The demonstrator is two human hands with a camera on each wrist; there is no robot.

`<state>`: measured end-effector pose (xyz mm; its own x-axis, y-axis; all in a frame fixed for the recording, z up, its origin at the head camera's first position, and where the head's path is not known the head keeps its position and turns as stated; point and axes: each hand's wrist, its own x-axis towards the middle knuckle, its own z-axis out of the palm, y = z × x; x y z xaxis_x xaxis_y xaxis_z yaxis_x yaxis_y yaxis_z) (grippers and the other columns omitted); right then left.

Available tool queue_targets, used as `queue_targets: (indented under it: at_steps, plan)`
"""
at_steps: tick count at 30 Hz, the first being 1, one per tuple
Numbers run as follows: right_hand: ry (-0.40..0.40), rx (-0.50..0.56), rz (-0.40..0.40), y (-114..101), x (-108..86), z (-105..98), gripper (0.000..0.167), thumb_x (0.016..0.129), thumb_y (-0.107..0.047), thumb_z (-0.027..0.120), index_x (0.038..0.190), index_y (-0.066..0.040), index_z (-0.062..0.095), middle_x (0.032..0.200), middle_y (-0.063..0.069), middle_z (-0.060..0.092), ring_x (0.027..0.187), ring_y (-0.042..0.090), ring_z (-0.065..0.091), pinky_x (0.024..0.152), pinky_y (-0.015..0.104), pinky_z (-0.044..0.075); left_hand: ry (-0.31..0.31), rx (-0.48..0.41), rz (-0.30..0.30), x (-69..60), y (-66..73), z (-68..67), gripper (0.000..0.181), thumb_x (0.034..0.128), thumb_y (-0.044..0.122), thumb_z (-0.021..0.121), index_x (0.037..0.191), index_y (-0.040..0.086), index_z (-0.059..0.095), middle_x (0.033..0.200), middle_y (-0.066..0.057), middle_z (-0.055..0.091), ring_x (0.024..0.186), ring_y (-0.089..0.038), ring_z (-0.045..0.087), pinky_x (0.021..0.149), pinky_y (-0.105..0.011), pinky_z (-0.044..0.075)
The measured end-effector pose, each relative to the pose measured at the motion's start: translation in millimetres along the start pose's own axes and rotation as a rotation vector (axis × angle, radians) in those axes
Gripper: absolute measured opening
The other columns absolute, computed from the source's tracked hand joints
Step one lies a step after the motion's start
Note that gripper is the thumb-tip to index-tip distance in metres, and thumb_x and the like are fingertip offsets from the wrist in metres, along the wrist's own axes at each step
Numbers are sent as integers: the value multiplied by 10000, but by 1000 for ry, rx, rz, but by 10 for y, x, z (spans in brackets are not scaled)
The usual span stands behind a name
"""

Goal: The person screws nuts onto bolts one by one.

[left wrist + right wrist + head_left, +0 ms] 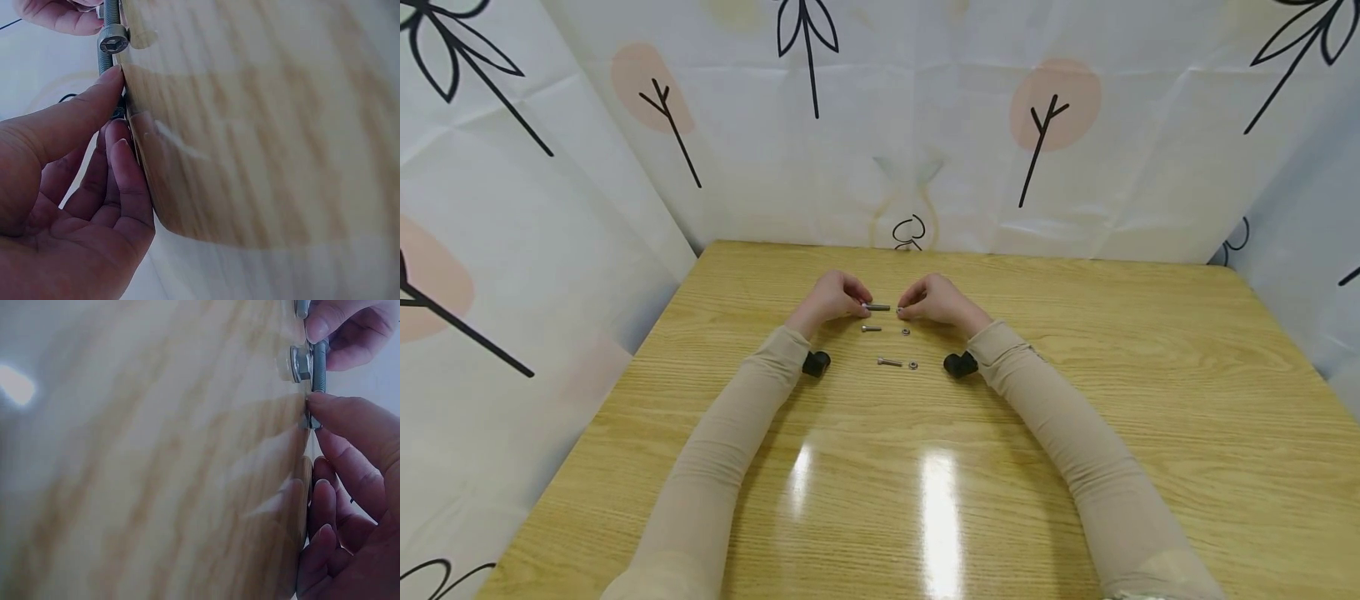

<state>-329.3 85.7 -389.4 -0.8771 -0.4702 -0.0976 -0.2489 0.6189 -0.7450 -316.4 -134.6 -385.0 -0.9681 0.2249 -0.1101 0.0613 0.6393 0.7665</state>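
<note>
At the table's far side my left hand (pixel 835 296) pinches a metal bolt (pixel 878 308) near its head, the threaded shaft pointing right. Facing it across a small gap, my right hand (pixel 942 302) holds a small hex nut (pixel 314 420) between thumb and index finger. Bolt and nut look apart. Closer to me lie a shorter socket-head bolt (pixel 871 328) and a nut (pixel 906 332) to its right. Nearer still, another bolt (pixel 890 362) lies beside its own nut (pixel 913 365). My left fingers cover the held bolt's head.
A wood-grain table (pixel 880 483) carries everything. Black wrist cameras (pixel 816 363) hang below both sleeves, either side of the loose bolts. A printed white cloth (pixel 910 125) stands behind the table's far edge, with more cloth at left and right.
</note>
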Motion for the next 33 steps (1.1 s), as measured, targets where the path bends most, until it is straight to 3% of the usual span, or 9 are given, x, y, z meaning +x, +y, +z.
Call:
queue_targets:
  at_steps: [6, 10, 13, 18, 21, 27, 31, 33]
  plan:
    - [-23, 15, -29, 39, -12, -64, 173, 884, -185, 714, 990, -51, 744, 1004, 48, 693, 951, 164, 563, 844, 283, 473, -14, 39, 17, -20, 47, 1, 144, 810, 56, 774, 940, 19, 723, 908, -76, 668, 859, -196, 556, 779, -289, 487]
    - [-24, 64, -28, 58, -34, -128, 203, 915, -214, 677, 1036, -63, 740, 1044, 42, 682, 881, 164, 539, 734, 279, 475, -27, 63, 11, -13, 69, -5, 124, 830, 60, 756, 940, 15, 719, 905, -80, 658, 845, -189, 554, 746, -270, 482]
    - [-20, 140, -10, 79, -52, -165, 253, 924, -224, 666, 1093, -42, 719, 1041, 71, 677, 849, 197, 550, 665, 288, 490, -42, 70, 1, -16, 80, -20, 116, 859, 78, 729, 954, 15, 710, 920, -81, 652, 825, -181, 539, 701, -253, 471]
    - [15, 312, 40, 112, -87, -217, 327, 938, -215, 649, 1180, 5, 664, 1069, 123, 665, 957, 266, 585, 736, 334, 516, -59, 61, 2, -29, 116, -32, 140, 902, 153, 690, 984, 40, 693, 948, -64, 643, 805, -175, 523, 651, -257, 467]
    - [35, 430, 55, 108, -135, -260, 350, 960, -186, 616, 1222, 46, 619, 1108, 124, 643, 1031, 298, 553, 828, 403, 508, -67, 6, 19, -40, 166, -37, 165, 917, 173, 674, 1012, 40, 692, 953, -70, 642, 825, -187, 539, 688, -293, 501]
    - [46, 709, 98, 85, -220, -355, 433, 980, -169, 580, 1305, 106, 503, 1098, 58, 656, 1190, 324, 480, 1012, 447, 406, -74, -218, 31, -107, 323, -54, 219, 930, 166, 659, 1088, 15, 665, 1040, -155, 629, 967, -301, 573, 891, -432, 523]
    - [48, 880, 113, 60, -313, -426, 384, 1003, -130, 527, 1319, 82, 478, 1070, 9, 632, 1326, 340, 360, 1112, 453, 305, -68, -303, 62, -157, 437, -47, 240, 931, 174, 658, 1113, 18, 656, 1099, -197, 623, 1059, -369, 555, 952, -466, 495]
    - [51, 928, 107, 42, -362, -453, 301, 1005, -126, 522, 1261, 31, 527, 1065, -2, 618, 1296, 305, 396, 1100, 417, 330, -56, -338, 75, -182, 499, -36, 247, 926, 174, 665, 1120, 21, 663, 1085, -180, 638, 1069, -384, 552, 957, -475, 489]
